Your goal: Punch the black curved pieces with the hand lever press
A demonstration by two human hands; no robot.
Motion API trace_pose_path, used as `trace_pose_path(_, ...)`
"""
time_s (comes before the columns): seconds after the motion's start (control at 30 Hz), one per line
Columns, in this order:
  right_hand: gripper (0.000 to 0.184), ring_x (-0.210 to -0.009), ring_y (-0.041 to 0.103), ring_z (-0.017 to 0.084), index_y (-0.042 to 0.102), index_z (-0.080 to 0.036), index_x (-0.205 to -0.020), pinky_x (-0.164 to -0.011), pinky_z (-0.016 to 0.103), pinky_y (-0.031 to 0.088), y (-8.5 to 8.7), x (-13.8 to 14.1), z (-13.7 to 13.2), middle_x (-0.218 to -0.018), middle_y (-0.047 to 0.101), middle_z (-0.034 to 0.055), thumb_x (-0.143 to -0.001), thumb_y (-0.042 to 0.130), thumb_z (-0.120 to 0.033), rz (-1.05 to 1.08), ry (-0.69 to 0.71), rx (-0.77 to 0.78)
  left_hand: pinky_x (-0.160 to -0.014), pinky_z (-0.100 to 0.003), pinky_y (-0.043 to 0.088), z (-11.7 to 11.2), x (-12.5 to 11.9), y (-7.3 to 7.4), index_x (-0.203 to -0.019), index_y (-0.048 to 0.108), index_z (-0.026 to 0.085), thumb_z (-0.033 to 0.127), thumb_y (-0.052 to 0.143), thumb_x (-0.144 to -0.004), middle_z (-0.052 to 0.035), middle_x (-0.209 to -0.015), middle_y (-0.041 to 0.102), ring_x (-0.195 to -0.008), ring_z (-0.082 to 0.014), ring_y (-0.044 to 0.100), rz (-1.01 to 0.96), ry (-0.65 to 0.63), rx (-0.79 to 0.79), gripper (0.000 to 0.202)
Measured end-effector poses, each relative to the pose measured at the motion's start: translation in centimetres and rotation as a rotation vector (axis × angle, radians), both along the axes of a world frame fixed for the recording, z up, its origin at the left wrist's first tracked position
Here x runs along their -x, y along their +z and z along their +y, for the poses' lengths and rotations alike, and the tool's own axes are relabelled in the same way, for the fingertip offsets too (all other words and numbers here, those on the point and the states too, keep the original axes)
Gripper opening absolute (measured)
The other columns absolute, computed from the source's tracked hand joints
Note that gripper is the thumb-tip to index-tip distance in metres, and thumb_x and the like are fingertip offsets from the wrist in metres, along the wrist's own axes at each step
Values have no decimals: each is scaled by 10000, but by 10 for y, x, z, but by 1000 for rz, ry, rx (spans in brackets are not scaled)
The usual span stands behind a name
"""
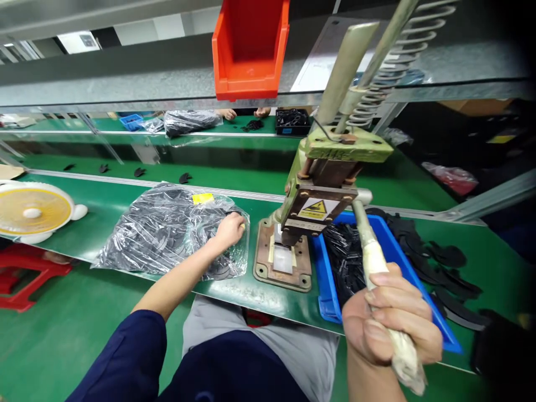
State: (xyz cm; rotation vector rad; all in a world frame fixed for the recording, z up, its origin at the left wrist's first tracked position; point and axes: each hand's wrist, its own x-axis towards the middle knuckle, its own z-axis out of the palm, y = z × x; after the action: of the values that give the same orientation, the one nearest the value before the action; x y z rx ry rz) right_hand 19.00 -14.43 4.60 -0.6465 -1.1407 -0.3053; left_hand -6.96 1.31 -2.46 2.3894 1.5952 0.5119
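My right hand [391,318] is closed around the cloth-wrapped lever handle [372,259] of a green hand press [330,184] that stands on a rusty base plate [282,262]. My left hand [229,229] reaches into the open mouth of a clear plastic bag [167,234] full of black flat parts; its fingers are curled among them, and what they hold is hidden. A blue tray [419,285] holding black parts sits right of the press, under the lever.
Loose black parts [444,268] lie right of the tray. A yellow fan [33,212] rests at the table's left end. An orange bin [250,50] hangs overhead. Another person's hands [245,113] work across the far belt, near a black bag [188,121].
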Motion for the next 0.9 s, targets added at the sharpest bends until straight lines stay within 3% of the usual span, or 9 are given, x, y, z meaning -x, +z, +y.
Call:
trace_pose_path(0.07,318,-632,538,175,380,-243,-607,-788,503,524,1,1,0,-612,473,-27,-774,618,-370,7,13,-25,-1027,-376,489,13,4,4,-1061,726,140,211,581,-891,-129,-1155,646,-1109,-257,602,159,46,61,235)
trace_pose_path(0.2,181,-694,584,189,479,-247,-666,-858,528,525,2,-1,-8,-665,538,-21,-746,638,-281,-18,54,33,-997,-404,493,26,-4,9,-1150,683,130,407,644,-883,-176,-1260,571,-1189,-321,553,353,170,100,387)
trace_pose_path(0.37,151,-767,614,213,506,-257,-699,-935,613,524,3,-4,-21,-704,566,-20,-761,643,-265,-53,72,203,-1001,-406,484,32,-14,17,-1217,641,89,255,498,-955,-209,-1241,565,-1161,-310,595,457,195,101,341)
trace_pose_path(0.53,135,-812,631,217,522,-259,-721,-975,622,513,3,-4,-22,-723,573,-19,-758,651,-246,-36,101,190,-972,-409,503,31,-10,21,-1238,620,66,109,478,-904,-232,-1224,565,-1114,-310,638,480,193,123,366)
trace_pose_path(0.67,136,-830,633,220,525,-254,-727,-979,625,506,2,-3,-20,-737,581,-15,-756,655,-226,-25,119,173,-990,-376,500,22,1,17,-1382,524,149,37,461,-862,-185,-1291,527,-1121,-268,631,360,191,47,536)
trace_pose_path(0.8,138,-822,634,233,523,-265,-733,-960,646,510,2,-2,-20,-730,580,-11,-764,657,-259,-23,102,173,-1025,-338,488,8,13,9,-1518,377,188,-25,426,-823,-153,-1334,521,-1146,-229,618,246,112,-13,729)
trace_pose_path(0.9,136,-825,631,227,519,-264,-727,-965,643,507,2,-3,-21,-737,588,-12,-761,649,-248,-25,94,180,-1027,-380,493,-3,20,5,-1390,546,150,-2,410,-854,-155,-1194,612,-1130,-255,616,293,12,8,573)
